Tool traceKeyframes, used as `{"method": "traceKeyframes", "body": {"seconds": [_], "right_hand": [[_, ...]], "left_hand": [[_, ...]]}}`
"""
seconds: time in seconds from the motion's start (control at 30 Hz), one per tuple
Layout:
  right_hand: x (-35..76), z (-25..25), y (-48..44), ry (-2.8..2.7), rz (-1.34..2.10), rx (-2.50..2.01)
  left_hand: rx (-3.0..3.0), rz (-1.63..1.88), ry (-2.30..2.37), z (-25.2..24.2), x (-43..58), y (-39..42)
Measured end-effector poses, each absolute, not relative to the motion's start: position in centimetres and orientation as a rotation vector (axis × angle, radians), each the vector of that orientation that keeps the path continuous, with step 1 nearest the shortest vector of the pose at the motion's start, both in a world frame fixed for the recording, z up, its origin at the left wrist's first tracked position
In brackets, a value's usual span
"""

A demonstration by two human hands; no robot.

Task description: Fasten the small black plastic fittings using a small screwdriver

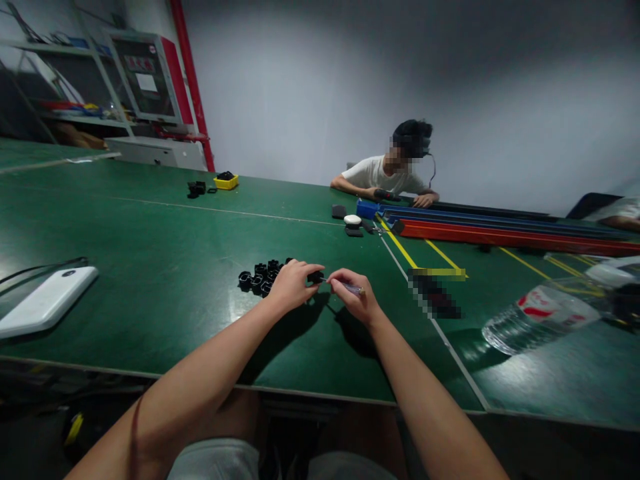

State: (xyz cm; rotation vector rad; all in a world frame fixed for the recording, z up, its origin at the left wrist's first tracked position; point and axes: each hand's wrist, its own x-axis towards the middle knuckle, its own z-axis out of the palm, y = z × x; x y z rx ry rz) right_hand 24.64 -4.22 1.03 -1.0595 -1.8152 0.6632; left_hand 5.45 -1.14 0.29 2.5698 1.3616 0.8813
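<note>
My left hand (293, 283) is closed on a small black plastic part (315, 276) just above the green table (150, 267). My right hand (353, 293) grips a small screwdriver (350, 288) with a clear handle, its tip pointing left into the black part. The two hands nearly touch. Just left of my left hand, a pile of several similar black parts (260, 275) lies on the table.
A white flat device (47, 300) with a cable lies at the left edge. A plastic water bottle (540, 313) lies at right. A yellow bin (226, 181) and black parts sit far back. Another person (395, 173) sits across by long red and blue rails (500, 230).
</note>
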Motion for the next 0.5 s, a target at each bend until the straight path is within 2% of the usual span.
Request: {"method": "traceKeyframes", "body": {"seconds": [0.5], "right_hand": [[24.58,1.25,-4.39,-1.853,0.632,-1.024]], "left_hand": [[2.528,0.927,1.336,0.12,5.39,-1.01]]}}
